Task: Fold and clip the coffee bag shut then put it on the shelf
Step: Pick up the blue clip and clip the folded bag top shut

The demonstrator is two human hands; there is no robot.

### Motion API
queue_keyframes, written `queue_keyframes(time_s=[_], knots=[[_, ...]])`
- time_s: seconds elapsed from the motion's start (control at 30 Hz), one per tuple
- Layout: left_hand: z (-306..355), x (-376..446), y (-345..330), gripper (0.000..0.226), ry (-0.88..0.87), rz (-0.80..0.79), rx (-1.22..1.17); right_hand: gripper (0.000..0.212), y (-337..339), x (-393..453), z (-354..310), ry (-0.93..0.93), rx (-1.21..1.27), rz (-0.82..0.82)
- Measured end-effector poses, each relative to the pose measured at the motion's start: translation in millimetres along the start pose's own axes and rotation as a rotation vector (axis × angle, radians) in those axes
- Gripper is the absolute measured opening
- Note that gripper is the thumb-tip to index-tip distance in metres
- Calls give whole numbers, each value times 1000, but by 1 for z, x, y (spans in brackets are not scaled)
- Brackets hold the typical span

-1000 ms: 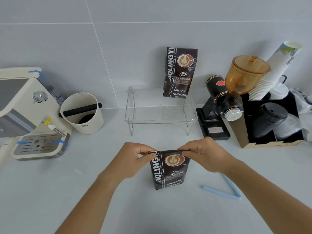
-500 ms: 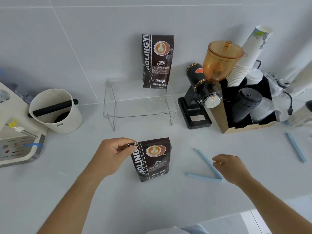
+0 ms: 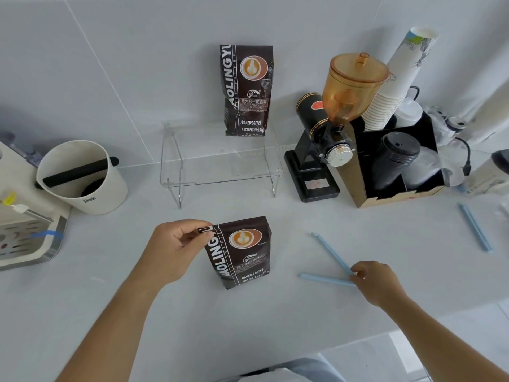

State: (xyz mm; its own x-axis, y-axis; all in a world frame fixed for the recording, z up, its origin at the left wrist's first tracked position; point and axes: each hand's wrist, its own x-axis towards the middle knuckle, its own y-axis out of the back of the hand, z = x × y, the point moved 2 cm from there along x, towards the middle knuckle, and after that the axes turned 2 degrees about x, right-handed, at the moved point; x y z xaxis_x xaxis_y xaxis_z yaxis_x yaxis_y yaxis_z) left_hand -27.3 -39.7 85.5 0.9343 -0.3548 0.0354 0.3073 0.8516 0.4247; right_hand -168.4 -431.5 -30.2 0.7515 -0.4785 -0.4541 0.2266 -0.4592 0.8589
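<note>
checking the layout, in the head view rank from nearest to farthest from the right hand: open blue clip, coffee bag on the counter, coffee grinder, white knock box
1. Open blue clip: at the right hand's fingertips.
2. Coffee bag on the counter: to its left, pinched by the left hand.
3. Coffee grinder: behind, by the wall.
4. White knock box: far left.

espresso machine [image 3: 24, 230] cropped at left edge, clip's hinge under right hand [image 3: 377, 282]
</note>
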Motion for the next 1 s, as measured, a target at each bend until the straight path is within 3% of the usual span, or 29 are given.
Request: queue_keyframes(time_s=[0.3,0.67,0.8,1.0], knots=[[-1,-3,0,30,20,12,12,19,1,-2,-6,-56,29,25],[-2,-1,-1,30,43,10,33,19,47,-23,-45,96,246,137],[-5,2,1,20,47,0,53,18,74,-36,-67,153,341,162],[-5,1,2,22,42,-13,50,29,112,-58,-107,230,459,193]])
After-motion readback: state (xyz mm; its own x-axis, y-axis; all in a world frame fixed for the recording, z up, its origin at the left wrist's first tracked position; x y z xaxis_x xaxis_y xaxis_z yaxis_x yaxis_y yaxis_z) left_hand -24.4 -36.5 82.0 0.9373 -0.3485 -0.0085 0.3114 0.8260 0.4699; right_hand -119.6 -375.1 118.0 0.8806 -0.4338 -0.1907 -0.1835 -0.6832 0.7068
